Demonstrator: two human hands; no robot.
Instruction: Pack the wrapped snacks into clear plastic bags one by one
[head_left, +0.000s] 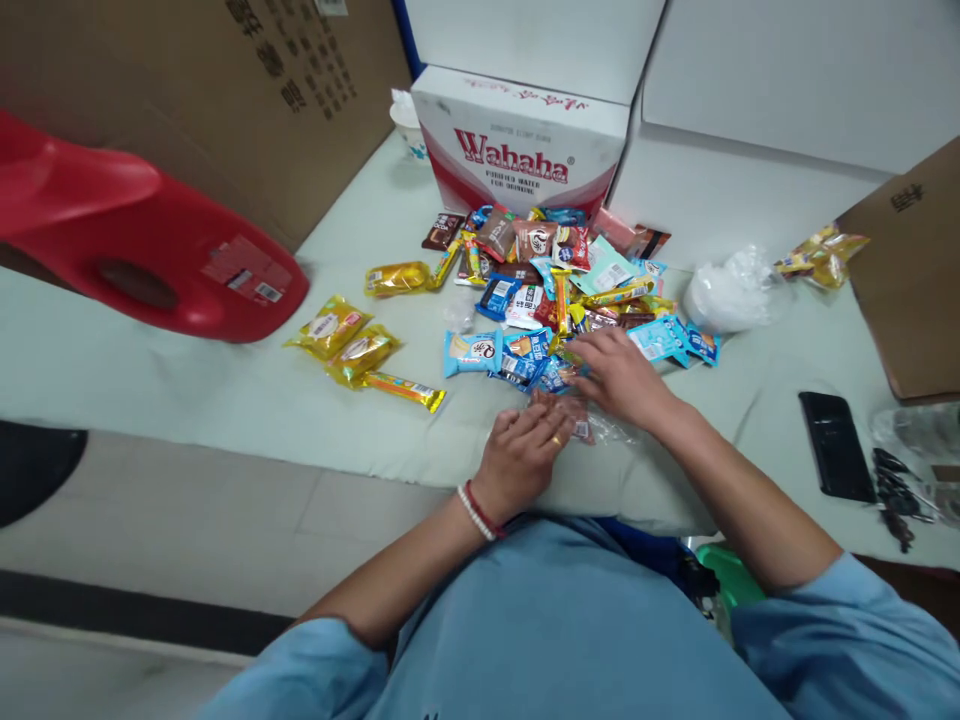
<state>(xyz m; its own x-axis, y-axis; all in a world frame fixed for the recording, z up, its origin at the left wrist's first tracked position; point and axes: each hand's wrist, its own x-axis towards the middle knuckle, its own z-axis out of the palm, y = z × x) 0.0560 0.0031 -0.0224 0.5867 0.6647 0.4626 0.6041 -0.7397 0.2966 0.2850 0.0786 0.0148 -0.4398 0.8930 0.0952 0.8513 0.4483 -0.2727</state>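
Worktop point(225, 400), pale green, cloth-covered; near edge, left to right. Left hand point(523, 458): fingers bent over crinkled brown-and-clear plastic packet point(576, 410), hold unclear; light, flat pressure seems best. Right hand point(624, 375): fingers slightly parted beside small glossy blue packets point(521, 368), hold unclear; keeping transparent film point(616, 430) off fingertips seems wise.

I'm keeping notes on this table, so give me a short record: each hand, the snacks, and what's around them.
Left hand: over a brown packet; grip unclear
Right hand: at the snack pile's near edge; grip unclear
Snack pile: mixed wrapped snacks, before the Wahaha box
Left of pile: yellow packets
Far left: red container
Far right: black phone
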